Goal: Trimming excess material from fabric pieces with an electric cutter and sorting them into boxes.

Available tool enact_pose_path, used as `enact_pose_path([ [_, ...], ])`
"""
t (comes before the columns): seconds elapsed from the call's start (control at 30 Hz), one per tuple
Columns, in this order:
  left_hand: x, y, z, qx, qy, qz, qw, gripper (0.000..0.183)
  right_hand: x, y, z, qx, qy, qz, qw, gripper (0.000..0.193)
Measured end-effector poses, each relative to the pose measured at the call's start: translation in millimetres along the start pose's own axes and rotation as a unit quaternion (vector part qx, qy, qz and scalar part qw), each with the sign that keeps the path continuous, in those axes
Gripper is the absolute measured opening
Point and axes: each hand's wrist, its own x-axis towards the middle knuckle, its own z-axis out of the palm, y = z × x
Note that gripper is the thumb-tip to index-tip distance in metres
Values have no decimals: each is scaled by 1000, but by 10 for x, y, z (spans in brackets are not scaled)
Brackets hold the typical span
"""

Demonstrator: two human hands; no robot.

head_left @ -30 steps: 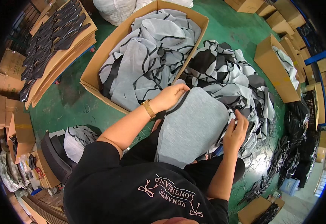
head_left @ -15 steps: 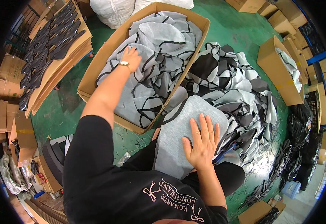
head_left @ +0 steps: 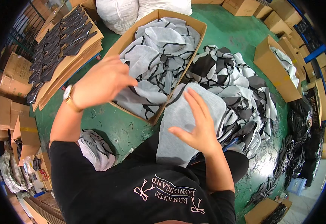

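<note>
Left hand: the left hand [head_left: 102, 81], ringed at the wrist by a gold-banded watch [head_left: 69, 92], is raised over the left end of the open brown cardboard box [head_left: 123, 44]; its fingers are bent, and whether cloth is gripped cannot be told.
Right hand: the right hand [head_left: 204, 134] is opened above the lap cloth, thumb and fingers spread; contact cannot be told.
Lap cloth: the flat pale grey fabric piece [head_left: 174, 130] with black edging is laid on the black-clothed lap [head_left: 237, 162], near the box's nearest corner.
Box filling: crumpled grey black-trimmed fabric pieces [head_left: 170, 39] are held within its walls.
Floor: a grey, white and black fabric heap [head_left: 241, 95] is piled along the box's right edge.
</note>
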Motion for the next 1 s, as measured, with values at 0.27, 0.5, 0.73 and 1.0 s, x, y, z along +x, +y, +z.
enact_pose_path([
  [0.27,-71,504,-46,-686,-97,111,712,53,-92,-367,-34,310,-213,-69,924,35],
  [0.5,-285,1001,495,-810,-288,-148,489,84,-845,-285,-513,397,-21,79,914,43],
  [0.73,-541,932,1103,-965,-71,110,225,52,-1196,-34,-524,462,240,280,807,70],
  [1.0,697,944,1147,-934,70,-181,299,23,-636,471,-641,392,306,226,838,52],
])
